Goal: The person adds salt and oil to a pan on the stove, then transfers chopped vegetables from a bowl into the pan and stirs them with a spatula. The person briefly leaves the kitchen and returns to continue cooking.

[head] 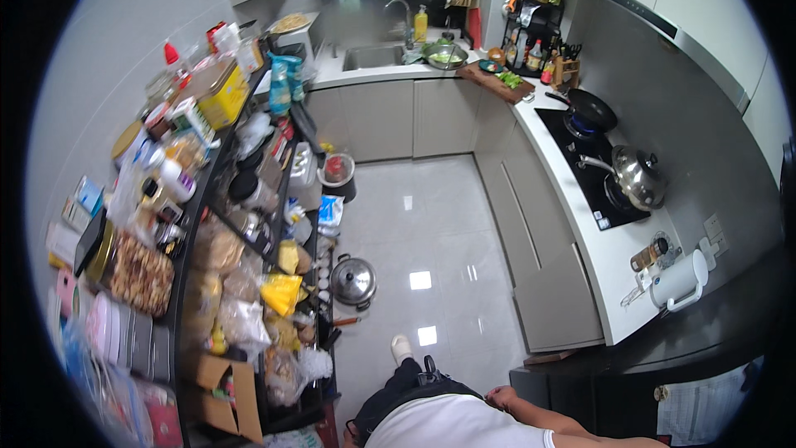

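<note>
My right hand (501, 397) hangs beside my waist with its fingers curled in, and nothing shows in it. It is nearest to a dark cabinet front. Of my left hand (350, 434), only a sliver shows at the bottom edge, mostly hidden by my body. Before me, at floor level, sits a lidded steel pot (353, 282). On the black gas hob (575, 152) a black frying pan (591, 111) rests over a lit blue flame. A steel pan with a domed lid (637, 177) stands on the nearer burner.
A packed shelf rack (205, 218) lines the left. The right counter holds a white jug (681, 280) and a wooden cutting board (491, 84) with green leaves. Beside the sink (373, 58) stands a metal colander (445, 57) with greens. A bin (339, 177) stands by the rack.
</note>
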{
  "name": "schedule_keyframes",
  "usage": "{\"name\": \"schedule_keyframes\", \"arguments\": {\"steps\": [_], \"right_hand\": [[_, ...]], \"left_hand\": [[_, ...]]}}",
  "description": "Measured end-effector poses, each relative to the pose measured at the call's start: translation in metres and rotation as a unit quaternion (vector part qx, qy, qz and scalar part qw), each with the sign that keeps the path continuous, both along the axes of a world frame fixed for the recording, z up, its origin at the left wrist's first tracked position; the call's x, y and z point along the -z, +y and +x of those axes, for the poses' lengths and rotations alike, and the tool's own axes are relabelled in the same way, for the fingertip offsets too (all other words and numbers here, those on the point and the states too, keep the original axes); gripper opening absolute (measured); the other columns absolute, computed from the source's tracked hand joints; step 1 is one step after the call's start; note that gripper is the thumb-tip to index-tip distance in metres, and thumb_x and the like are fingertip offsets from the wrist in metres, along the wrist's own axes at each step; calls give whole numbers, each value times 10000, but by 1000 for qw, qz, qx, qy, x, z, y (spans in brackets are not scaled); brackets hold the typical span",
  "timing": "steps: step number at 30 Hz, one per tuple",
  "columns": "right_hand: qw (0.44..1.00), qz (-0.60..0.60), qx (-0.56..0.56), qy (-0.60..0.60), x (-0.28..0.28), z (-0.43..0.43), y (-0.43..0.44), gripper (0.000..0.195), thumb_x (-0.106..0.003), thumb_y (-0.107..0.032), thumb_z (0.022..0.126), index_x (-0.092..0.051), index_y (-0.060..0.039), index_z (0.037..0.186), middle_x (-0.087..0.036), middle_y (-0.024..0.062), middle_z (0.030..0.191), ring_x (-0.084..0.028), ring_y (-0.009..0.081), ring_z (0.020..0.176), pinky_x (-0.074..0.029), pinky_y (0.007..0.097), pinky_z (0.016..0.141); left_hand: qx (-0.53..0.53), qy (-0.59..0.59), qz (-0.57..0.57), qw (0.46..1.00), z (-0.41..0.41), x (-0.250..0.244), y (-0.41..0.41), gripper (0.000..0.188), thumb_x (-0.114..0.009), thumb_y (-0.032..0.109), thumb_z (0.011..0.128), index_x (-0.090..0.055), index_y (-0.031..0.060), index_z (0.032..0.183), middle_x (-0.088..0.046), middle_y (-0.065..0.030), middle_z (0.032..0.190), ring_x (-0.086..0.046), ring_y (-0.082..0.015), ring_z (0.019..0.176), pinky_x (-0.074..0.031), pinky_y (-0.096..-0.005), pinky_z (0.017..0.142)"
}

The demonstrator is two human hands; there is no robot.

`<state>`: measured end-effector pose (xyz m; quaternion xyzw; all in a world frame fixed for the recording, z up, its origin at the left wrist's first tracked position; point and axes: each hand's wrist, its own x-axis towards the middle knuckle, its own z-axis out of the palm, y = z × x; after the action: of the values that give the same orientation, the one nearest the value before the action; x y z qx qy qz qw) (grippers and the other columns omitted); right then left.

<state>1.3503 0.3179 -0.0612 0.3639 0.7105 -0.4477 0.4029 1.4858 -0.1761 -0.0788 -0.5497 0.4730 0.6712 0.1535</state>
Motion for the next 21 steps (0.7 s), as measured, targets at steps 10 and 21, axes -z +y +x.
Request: {"name": "schedule_keyframes", "arguments": {"steps": [10,21], "right_hand": [[962,-6,256,92,-37,-176,0,70,-673,25,848,-743,33,857,-720,130,766,-692,195,636,-570,299,582],[959,109,-163,203,71,-280,73,263,-586,-224,887,-765,-32,906,-759,153,917,-745,290,843,-572,429,748]], "left_hand": [[94,-25,-32,995,-255,-11,-46,121,-622,106,907,-683,26,974,-704,-116,835,-686,-256,703,-582,-398,612],[89,27,-10,996,-514,-51,13,115,-598,109,957,-705,71,972,-738,-91,847,-680,-184,624,-518,-326,482]]}}
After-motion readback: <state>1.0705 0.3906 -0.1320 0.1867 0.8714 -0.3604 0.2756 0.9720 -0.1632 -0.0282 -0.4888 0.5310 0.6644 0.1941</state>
